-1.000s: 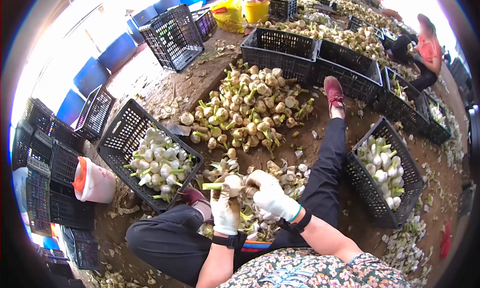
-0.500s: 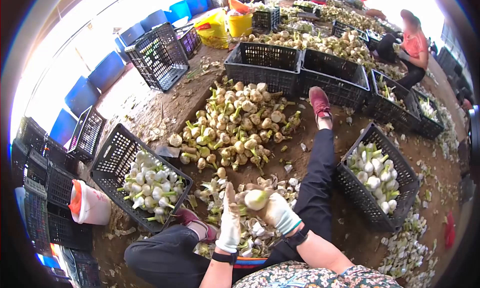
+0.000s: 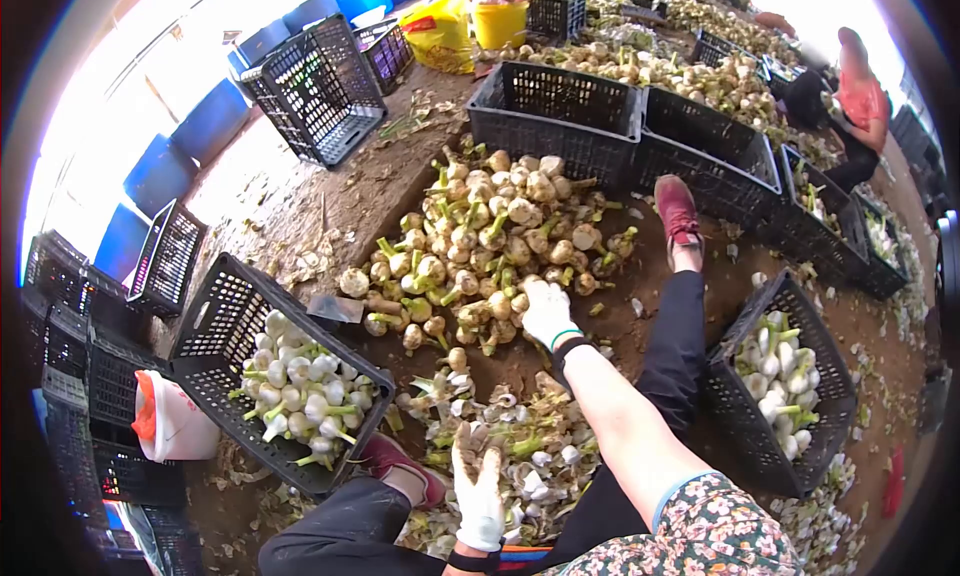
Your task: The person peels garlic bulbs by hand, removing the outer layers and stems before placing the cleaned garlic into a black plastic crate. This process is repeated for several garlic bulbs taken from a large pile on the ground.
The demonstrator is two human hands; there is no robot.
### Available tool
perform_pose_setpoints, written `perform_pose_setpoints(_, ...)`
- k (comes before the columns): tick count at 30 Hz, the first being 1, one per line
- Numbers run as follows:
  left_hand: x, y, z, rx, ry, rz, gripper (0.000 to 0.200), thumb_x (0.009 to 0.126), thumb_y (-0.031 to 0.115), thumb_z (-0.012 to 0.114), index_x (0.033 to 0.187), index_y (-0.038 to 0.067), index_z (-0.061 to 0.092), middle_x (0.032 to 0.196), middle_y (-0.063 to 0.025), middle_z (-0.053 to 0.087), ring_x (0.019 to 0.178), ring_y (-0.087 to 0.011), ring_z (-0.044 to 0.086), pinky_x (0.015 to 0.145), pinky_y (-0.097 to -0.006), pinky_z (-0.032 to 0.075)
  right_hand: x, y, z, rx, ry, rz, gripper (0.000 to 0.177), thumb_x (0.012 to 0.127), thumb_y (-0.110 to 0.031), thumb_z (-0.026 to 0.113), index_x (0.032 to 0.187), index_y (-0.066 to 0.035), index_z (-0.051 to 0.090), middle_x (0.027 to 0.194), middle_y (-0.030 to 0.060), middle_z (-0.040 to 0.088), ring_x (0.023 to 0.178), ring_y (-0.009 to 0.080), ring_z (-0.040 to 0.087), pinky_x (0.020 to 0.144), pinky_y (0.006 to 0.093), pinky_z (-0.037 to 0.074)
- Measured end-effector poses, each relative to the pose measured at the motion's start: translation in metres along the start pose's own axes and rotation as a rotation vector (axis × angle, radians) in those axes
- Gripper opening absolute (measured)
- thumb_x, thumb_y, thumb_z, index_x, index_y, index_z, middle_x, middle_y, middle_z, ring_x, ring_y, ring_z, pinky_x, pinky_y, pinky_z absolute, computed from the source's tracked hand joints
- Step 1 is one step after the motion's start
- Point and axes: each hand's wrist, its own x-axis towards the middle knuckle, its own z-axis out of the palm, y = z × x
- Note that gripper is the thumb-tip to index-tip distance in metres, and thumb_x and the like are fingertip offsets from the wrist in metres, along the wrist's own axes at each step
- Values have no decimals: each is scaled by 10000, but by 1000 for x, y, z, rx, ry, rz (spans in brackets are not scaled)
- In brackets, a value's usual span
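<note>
My right hand (image 3: 548, 314), in a white glove, reaches down to the near right edge of a pile of untrimmed garlic bulbs (image 3: 470, 246). Its fingers stretch onto the bulbs, and no bulb is visibly lifted. Closer to my body, my left hand (image 3: 478, 491) is gloved, empty, with fingers apart and dirty fingertips. It hovers over a litter of garlic skins and stalk scraps (image 3: 535, 466) between my legs. Cleaned white garlic bulbs (image 3: 305, 381) lie in a tilted black crate (image 3: 225, 321) on my left. More white bulbs (image 3: 780, 376) fill part of a crate (image 3: 835, 416) on my right.
Black crates (image 3: 555, 126) stand in a row behind the pile. A flat metal blade (image 3: 335, 309) lies beside the left crate. A white bucket (image 3: 180, 416) stands far left. Another person (image 3: 862, 101) sits at the upper right. My red shoe (image 3: 677, 206) rests right of the pile.
My right hand has moved forward from beside the left hand to the pile. The bulb seen between my hands is gone from there. My left hand has lowered slightly, and the view has shifted.
</note>
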Motion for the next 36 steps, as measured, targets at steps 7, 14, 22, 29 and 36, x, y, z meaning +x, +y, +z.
perform_pose_setpoints(7, 19, 9, -10, -74, -76, 148, 710, 924, 44, 611, 1528, 84, 239, 1515, -103, 352, 1350, -227, 397, 1086, -345, 357, -89, -34, -68, 1528, -695, 174, 307, 884, -62, 646, 1184, -4, 614, 1080, 57, 687, 937, 165, 632, 835, 283, 509)
perform_pose_setpoints(14, 0, 25, -19, -238, -423, 248, 773, 803, 102, 784, 1437, 76, 342, 1451, -109, 426, 1299, -242, 470, 1086, -387, 404, -221, -85, -97, 1997, -638, 258, 418, 947, -182, 596, 1319, -21, 498, 1279, 122, 594, 1154, 238, 602, 962, 388, 514)
perform_pose_setpoints(22, -35, 51, -18, 336, -237, 736, 663, 638, -104, 804, 1186, 63, 471, 1254, -92, 511, 1148, -245, 559, 965, -356, 503, -260, -144, -136, 1494, -280, 78, 367, 911, -174, 694, 1204, 12, 576, 1085, 62, 662, 985, 130, 629, 878, 287, 517)
perform_pose_setpoints(29, -45, 43, -26, 303, -231, 709, 677, 605, -114, 808, 1171, 67, 482, 1224, -84, 499, 1129, -213, 551, 967, -344, 484, -276, -144, -154, 1563, -370, 78, 332, 879, -64, 695, 1188, 23, 611, 1074, 76, 682, 934, 141, 650, 842, 291, 535)
perform_pose_setpoints(36, -60, 56, -17, -168, -381, 374, 584, 804, 81, 776, 1275, 84, 430, 1191, -69, 575, 1062, -189, 597, 844, -344, 556, -258, -107, -150, 1430, -425, -226, 362, 822, 70, 615, 1176, -4, 624, 1117, 55, 675, 1024, 143, 619, 934, 295, 488)
